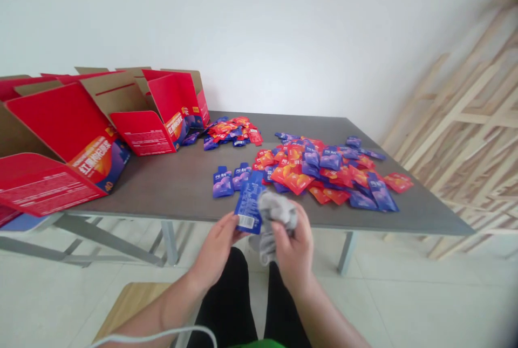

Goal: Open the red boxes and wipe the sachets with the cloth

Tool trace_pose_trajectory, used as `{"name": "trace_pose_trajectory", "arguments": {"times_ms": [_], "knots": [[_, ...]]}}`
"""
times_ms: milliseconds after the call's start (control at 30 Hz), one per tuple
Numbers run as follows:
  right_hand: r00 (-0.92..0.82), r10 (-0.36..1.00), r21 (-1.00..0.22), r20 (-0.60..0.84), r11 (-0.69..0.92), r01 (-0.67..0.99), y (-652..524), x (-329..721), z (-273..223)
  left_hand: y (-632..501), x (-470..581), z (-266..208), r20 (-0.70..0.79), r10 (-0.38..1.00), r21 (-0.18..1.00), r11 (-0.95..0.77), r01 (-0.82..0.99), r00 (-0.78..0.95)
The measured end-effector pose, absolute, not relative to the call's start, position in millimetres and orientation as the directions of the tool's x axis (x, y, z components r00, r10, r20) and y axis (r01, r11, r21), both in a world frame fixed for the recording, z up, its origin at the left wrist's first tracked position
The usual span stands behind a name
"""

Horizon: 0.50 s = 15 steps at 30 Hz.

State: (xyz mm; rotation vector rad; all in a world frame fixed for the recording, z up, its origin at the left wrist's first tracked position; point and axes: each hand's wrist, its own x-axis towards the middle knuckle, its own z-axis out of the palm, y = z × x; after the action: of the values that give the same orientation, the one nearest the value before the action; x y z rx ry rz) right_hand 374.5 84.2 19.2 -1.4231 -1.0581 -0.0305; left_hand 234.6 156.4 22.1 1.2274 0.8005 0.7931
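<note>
My left hand (218,248) pinches the lower left corner of a blue pouch (248,205), its printed back with a white barcode label facing me. A crumpled grey cloth (275,213) is bunched in my right hand (296,243), close against the pouch's right edge; whether they touch I cannot tell. Just beyond, a blue pouch (222,183) and a second blue pouch (240,176) lie side by side on the grey table (178,186). To the right spreads a large pile of red and blue pouches (299,167).
Open red cartons (149,132) stand along the table's left side. Near them lies a smaller pouch pile (230,131). Wooden frames (477,116) lean against the wall at right. A wooden stool (129,299) is at lower left, with a white cable (174,331) above it.
</note>
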Motion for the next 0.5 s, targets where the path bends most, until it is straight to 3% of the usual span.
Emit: {"name": "trace_pose_trajectory", "arguments": {"times_ms": [100, 267, 400, 500], "knots": [[0.277, 0.757, -0.651, 0.591, 0.245, 0.718, 78.9, 361.2, 16.7, 126.6, 238.2, 14.8, -0.123, 0.815, 0.991, 0.129, 0.030, 0.567], [0.422, 0.781, -0.657, 0.461, -0.019, 0.754, 79.0, 393.8, 5.9, 106.3, 236.1, 3.4, -0.217, 0.699, 0.970, 0.236, 0.067, 0.681], [0.733, 0.614, -0.852, 0.292, -0.181, 0.491, 69.4, 417.4, 9.2, 104.2, 230.2, 2.8, -0.231, 0.700, 0.958, 0.284, 0.033, 0.675], [0.815, 0.570, -0.980, 0.103, -0.081, 0.180, 58.4, 406.1, 12.7, 109.0, 228.3, 6.7, -0.083, 0.814, 0.996, 0.047, 0.077, 0.576]]}}
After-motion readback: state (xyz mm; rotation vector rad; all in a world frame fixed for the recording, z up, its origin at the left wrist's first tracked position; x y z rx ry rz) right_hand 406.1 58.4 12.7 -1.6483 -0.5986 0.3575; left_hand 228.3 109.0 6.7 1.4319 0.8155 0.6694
